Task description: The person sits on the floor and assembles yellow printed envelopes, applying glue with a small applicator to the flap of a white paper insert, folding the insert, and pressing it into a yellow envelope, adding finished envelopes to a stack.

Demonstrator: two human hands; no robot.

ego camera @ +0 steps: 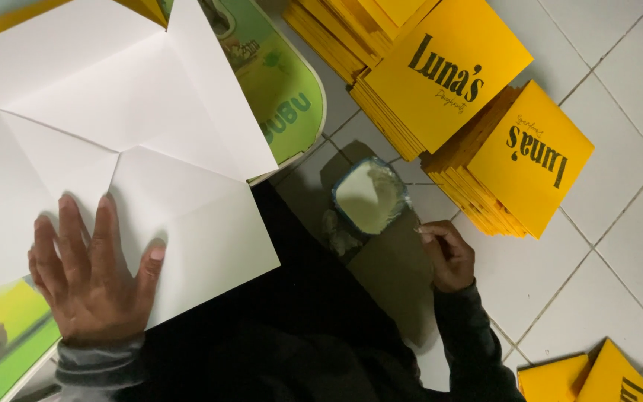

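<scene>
We find the left hand (pixel 91 275) spread flat on the creased white unfolded paper sheet (pixel 113 141); the right hand (pixel 449 254), fingers curled together, sits beside the small blue-rimmed bowl of white paste (pixel 370 197).

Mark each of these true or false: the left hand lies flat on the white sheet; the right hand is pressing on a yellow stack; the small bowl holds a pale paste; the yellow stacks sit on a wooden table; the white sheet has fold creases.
1. The left hand lies flat on the white sheet. True.
2. The right hand is pressing on a yellow stack. False: it is beside the small bowl, apart from the yellow stacks.
3. The bowl holds a pale paste. True.
4. The yellow stacks sit on a wooden table. False: they rest on the white tiled floor.
5. The white sheet has fold creases. True.
</scene>
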